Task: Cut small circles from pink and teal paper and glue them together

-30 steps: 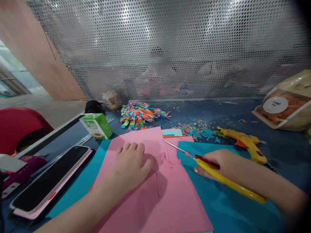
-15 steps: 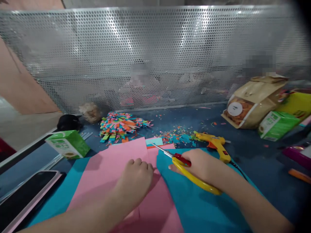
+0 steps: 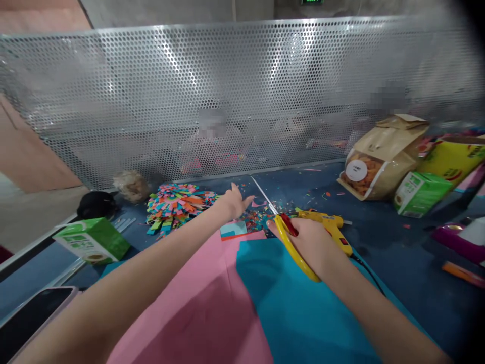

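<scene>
My right hand (image 3: 312, 242) is wrapped round the handles of yellow and red scissors (image 3: 291, 245), whose closed blades point forward and to the left. Fingers apart, my left hand (image 3: 234, 202) reaches over the small paper scraps (image 3: 261, 217), just right of a fringed bundle of colourful paper strips (image 3: 172, 205). I see nothing held in it. Below both hands lie pink sheets (image 3: 197, 298) and a teal sheet (image 3: 303, 313). Small light blue and red papers (image 3: 235, 230) stick out at the far edge of the pink sheets.
A yellow glue gun (image 3: 335, 230) lies beyond my right hand. Green boxes (image 3: 94, 240) stand at both sides, with a brown paper bag (image 3: 386, 156) at the right. A phone (image 3: 34, 318) lies at the lower left. A perforated metal screen (image 3: 242, 65) crosses behind, people blurred beyond it.
My left hand has moved forward off the pink paper to the scraps, and its fingers have spread. The scissors have swung to point farther forward. The view has shifted slightly.
</scene>
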{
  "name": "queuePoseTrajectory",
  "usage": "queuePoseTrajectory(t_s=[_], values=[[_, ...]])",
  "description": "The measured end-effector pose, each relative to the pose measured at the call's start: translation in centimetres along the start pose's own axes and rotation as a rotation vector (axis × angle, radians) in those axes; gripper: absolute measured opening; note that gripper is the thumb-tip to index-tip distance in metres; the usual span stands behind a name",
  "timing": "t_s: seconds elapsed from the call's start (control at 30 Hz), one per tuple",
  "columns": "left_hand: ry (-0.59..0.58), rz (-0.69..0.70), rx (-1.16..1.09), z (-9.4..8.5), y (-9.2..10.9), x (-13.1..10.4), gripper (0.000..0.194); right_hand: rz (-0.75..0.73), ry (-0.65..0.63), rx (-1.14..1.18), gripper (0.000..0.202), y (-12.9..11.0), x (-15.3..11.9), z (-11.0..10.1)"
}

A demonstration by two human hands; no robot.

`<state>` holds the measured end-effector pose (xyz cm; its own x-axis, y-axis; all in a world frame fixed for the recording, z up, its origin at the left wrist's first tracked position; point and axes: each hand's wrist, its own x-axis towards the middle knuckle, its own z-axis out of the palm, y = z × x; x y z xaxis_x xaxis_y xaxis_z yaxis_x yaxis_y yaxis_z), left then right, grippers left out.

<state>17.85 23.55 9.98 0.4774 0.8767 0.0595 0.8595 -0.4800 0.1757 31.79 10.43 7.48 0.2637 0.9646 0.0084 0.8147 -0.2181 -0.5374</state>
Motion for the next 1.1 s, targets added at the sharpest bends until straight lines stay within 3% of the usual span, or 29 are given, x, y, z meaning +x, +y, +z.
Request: queuePoseTrajectory(t_s=[0.07, 0.17, 0.27, 0.37, 0.57, 0.77, 1.1], values=[[-0.033, -0.026, 0.058, -0.8, -0.9, -3.3, 0.034, -0.003, -0.024, -0.01, 0.044, -0.2, -0.2, 0.0], [-0.123, -0.047, 0.12, -1.7, -2.8, -10.4, 0.035, -0.033, -0.079, -0.009, 0.045, -0.8, -0.8, 0.2], [-0.226, -0.184, 0.161, -1.4, -4.4, -16.7, 0.04, -0.075, -0.12, -0.012, 0.047, -1.5, -1.5, 0.8], [-0.273, -0.212, 0.024, -0.6, -5.1, -19.9, 0.024, -0.097, -0.125, -0.026, 0.045, -1.7, -2.0, 1.9], [-0.326, -0.245, -0.158, 0.3, -6.4, -20.2, 0.019, -0.148, -0.137, -0.027, 0.041, -1.9, -2.5, 3.3], [-0.211, -0.236, -0.077, 1.0, -7.1, -20.3, 0.024, -0.202, -0.124, -0.033, 0.039, -2.2, -3.0, 4.3], [-0.138, -0.095, -0.179, -0.9, -3.9, -20.5, 0.027, -0.22, -0.017, -0.031, 0.024, -1.4, -2.9, 6.7]])
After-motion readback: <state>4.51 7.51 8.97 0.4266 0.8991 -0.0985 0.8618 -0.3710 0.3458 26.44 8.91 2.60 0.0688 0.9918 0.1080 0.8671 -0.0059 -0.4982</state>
